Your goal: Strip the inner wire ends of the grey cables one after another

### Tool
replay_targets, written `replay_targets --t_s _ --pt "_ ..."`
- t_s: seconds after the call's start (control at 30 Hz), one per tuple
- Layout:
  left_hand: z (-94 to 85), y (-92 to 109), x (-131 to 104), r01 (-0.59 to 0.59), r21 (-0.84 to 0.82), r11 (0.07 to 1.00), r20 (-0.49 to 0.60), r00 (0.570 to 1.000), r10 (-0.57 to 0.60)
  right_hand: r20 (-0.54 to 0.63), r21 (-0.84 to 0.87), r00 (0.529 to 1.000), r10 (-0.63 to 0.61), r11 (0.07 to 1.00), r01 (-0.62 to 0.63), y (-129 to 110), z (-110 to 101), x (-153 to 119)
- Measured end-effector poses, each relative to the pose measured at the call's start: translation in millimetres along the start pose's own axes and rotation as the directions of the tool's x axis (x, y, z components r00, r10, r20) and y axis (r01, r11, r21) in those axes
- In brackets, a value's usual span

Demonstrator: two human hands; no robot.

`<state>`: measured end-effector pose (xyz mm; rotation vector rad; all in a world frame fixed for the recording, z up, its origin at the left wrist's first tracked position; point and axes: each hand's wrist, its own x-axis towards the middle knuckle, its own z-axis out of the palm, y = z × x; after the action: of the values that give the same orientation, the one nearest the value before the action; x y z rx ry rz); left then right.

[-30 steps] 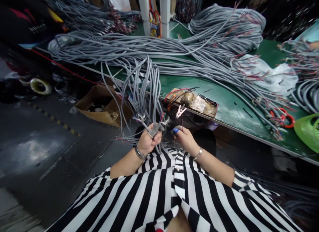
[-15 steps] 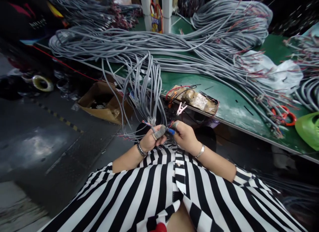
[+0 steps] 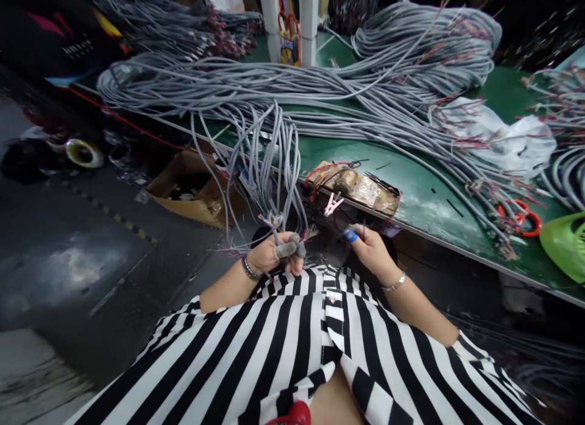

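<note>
Several slim grey round cables [image 3: 296, 163] hang over the green bench's [image 3: 418, 200] near edge; left hand [image 3: 270, 253] grips cable ends, seemingly so coloured wires [image 3: 311, 233] protrude; right hand [image 3: 375, 253] narrow, contents unclear.

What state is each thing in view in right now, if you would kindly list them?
Left hand: closed on gray cable ends.
Right hand: thumb and fingers together; any grip unclear.
Colored wires: bared, splayed.
Long gray cables: loosely bundled, on the green table.
Cardboard box: open-topped.
Plastic bag: crumpled.
Red-orange handles: lying on the table.
Pink clip: open or shut unclear.
</note>
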<state>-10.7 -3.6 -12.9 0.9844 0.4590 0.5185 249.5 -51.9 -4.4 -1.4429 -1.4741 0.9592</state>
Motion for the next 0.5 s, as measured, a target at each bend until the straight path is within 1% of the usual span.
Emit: replay_targets --t_s 0.07,0.13,0.23,0.3,0.37,0.43,0.5 --pt "2.8 2.7 3.1 0.004 0.064 0.998 -0.016 1.000 -0.003 0.169 0.070 0.985 0.039 0.996 -0.051 -7.7 3.0 -4.9" --pt "7.6 2.8 6.6 -0.028 0.156 0.987 -0.077 0.996 0.041 0.267 0.156 0.962 0.060 0.982 -0.105 -16.6 6.8 -9.9" --pt "15.3 0.7 9.4 -0.054 0.371 0.927 -0.186 0.974 0.132 0.339 0.255 0.939 0.063 0.954 -0.156 -25.1 11.4 -15.0" --pt "18.1 -1.0 9.0 -0.061 0.493 0.868 -0.223 0.955 0.194 0.381 0.315 0.922 0.068 0.928 -0.199 -26.3 12.5 -16.0" --pt "18.3 -2.5 8.0 -0.075 0.556 0.828 -0.228 0.944 0.240 0.403 0.363 0.909 0.104 0.894 -0.263 -25.2 12.3 -15.4" --pt "16.6 -3.4 7.4 -0.083 0.592 0.802 -0.223 0.939 0.261 0.427 0.393 0.892 0.149 0.858 -0.331 -24.2 11.5 -14.0" --pt "14.8 -3.5 7.7 -0.081 0.620 0.781 -0.201 0.945 0.258 0.491 0.407 0.856 0.163 0.826 -0.391 -24.3 11.4 -12.5"
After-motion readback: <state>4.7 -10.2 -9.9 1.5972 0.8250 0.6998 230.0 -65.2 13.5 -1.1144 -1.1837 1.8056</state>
